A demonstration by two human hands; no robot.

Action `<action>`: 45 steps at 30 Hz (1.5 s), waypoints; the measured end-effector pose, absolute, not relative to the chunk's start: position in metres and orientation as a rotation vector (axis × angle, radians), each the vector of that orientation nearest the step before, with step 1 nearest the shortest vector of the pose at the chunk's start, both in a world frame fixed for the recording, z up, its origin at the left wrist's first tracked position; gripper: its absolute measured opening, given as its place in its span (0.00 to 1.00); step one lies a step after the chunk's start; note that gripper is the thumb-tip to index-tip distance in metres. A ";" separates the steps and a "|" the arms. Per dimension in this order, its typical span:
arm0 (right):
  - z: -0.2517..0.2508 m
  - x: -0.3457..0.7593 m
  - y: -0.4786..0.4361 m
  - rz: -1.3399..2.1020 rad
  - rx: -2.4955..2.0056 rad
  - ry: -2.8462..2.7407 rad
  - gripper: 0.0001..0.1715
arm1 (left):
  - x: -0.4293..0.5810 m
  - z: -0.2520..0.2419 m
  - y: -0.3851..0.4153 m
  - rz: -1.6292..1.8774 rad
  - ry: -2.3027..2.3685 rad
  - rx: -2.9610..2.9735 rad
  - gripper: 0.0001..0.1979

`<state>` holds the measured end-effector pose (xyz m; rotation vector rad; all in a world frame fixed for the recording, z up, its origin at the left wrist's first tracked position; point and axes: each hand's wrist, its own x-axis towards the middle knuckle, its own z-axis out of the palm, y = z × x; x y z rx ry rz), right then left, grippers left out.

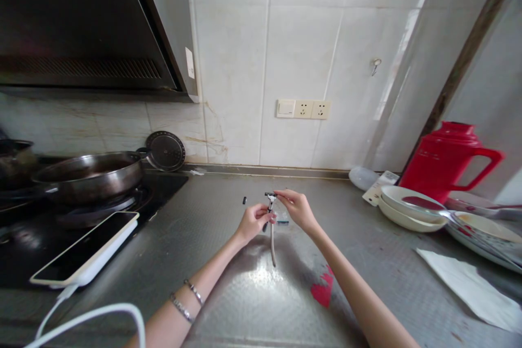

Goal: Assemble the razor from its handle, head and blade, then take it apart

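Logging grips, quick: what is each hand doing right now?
Left hand: closed on the razor, around its handle.
Right hand: fingertips pinching the razor's head.

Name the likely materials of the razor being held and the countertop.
Razor: pale, shiny handle, metal or chromed plastic, too small to settle; dark head, probably plastic. Countertop: likely stainless steel, grey, with a fine embossed texture and a bright glare patch.
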<state>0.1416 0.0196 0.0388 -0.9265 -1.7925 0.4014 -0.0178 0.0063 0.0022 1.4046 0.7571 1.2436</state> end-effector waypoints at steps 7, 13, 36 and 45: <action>0.040 0.141 0.018 0.382 -0.937 -1.779 0.14 | -0.018 0.003 0.006 1.254 0.759 1.397 0.12; 0.040 0.141 0.017 0.398 -0.934 -1.770 0.14 | -0.018 0.002 0.007 1.252 0.759 1.388 0.12; 0.043 0.141 0.013 0.359 -0.933 -1.816 0.12 | -0.017 -0.002 0.006 1.245 0.789 1.421 0.12; 0.046 0.142 0.011 0.308 -0.916 -1.854 0.13 | -0.014 -0.001 0.006 1.262 0.794 1.381 0.11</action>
